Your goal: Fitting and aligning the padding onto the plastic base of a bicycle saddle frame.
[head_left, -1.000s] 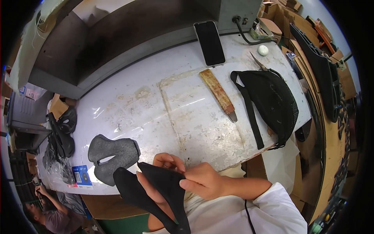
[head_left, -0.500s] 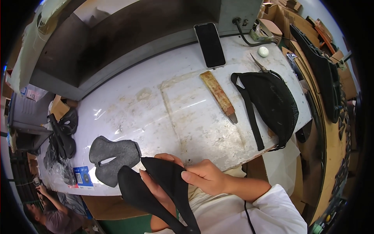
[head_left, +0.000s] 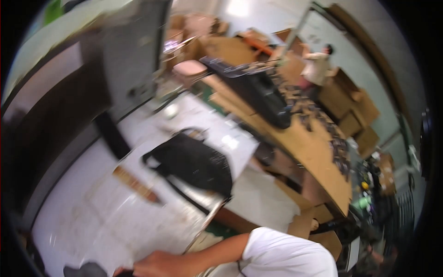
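My right hand (head_left: 159,265) is at the lower edge, blurred, its fingers closed on a black fabric piece (head_left: 123,273) of which just a sliver shows. Beside that sliver is a small patch of skin; whose fingertip it is I cannot tell. The rest of my left hand is out of the picture. Left of my right hand, the top of a dark grey padded piece (head_left: 85,270) lies on the white worktable (head_left: 87,221).
A knife with a wrapped handle (head_left: 136,184), a black mesh-and-strap item (head_left: 194,161), a dark phone (head_left: 112,136) and a white round object (head_left: 170,111) are on the table. Beyond it, a long brown table (head_left: 318,161) carries black parts. Another person (head_left: 316,67) stands far back.
The view has swung to the right, blurring everything. My right hand and the black fabric piece now sit at the lower edge, and most of my left hand has dropped out of view.
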`<state>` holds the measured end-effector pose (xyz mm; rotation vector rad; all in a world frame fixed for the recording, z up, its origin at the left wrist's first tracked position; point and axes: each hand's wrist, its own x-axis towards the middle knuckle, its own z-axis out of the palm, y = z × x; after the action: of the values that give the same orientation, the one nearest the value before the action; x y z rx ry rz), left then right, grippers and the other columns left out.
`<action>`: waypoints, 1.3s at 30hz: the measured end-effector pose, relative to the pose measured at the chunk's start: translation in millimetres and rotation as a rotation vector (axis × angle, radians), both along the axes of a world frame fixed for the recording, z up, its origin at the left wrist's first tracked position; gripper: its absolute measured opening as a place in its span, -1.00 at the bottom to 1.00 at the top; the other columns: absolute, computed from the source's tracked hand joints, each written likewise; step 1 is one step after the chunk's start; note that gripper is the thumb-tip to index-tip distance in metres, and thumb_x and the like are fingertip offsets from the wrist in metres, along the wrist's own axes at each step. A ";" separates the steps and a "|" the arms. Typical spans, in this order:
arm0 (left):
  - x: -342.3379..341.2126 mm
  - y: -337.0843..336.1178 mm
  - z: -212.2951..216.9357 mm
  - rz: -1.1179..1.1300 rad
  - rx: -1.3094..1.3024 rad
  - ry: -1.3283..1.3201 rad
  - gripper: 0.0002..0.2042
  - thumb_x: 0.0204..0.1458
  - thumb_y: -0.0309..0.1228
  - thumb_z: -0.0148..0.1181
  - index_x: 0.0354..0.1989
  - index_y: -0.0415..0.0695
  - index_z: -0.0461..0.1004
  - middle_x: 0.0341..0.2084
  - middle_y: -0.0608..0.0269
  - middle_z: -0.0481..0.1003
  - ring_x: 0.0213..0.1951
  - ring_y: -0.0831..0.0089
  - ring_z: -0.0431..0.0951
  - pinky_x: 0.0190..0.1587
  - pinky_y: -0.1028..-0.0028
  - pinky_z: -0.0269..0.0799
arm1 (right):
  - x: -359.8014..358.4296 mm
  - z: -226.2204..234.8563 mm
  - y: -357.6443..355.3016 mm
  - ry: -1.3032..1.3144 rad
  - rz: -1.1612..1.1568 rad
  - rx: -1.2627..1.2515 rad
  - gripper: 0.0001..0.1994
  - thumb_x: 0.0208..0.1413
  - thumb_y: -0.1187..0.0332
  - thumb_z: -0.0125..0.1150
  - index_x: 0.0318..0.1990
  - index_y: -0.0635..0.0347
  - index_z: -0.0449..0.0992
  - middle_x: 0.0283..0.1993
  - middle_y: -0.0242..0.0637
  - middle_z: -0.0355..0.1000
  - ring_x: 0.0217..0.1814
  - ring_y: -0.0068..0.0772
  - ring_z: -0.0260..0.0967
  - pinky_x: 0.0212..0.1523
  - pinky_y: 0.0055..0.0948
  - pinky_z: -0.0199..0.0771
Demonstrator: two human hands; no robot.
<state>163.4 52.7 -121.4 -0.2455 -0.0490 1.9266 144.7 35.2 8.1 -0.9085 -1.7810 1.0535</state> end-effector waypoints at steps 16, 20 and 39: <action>89.0 -3.2 83.4 -0.529 0.277 0.393 -0.39 0.20 0.12 -0.04 0.05 -0.29 0.31 -0.07 0.13 0.39 0.06 0.36 0.36 0.21 0.39 0.22 | 9.4 23.6 -17.3 0.328 0.066 -0.197 -0.62 0.37 0.15 -0.09 -0.39 0.30 0.37 -0.56 -0.12 0.32 -0.55 -0.28 0.25 -0.49 -0.28 0.23; 75.1 -1.7 101.4 -0.544 0.295 0.560 -0.39 0.20 0.12 -0.03 0.05 -0.29 0.31 -0.08 0.13 0.39 0.05 0.37 0.36 0.20 0.40 0.22 | 7.5 32.5 -19.4 0.351 0.134 -0.251 -0.65 0.36 0.19 -0.05 -0.38 0.30 0.39 -0.58 -0.23 0.27 -0.58 -0.44 0.17 -0.49 -0.36 0.21; -138.4 -35.6 148.9 -0.411 -0.214 1.002 -0.31 0.11 0.31 -0.10 -0.02 -0.18 0.31 -0.21 0.22 0.40 -0.04 0.37 0.41 0.08 0.42 0.32 | 15.1 40.5 10.7 0.061 -0.239 0.119 -0.87 0.13 0.45 0.25 -0.34 0.26 0.40 -0.63 -0.17 0.38 -0.66 -0.24 0.40 -0.65 -0.38 0.33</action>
<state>25.0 17.1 27.5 0.5467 0.8088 1.4576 159.8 45.9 48.6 -0.9773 -1.6208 0.8059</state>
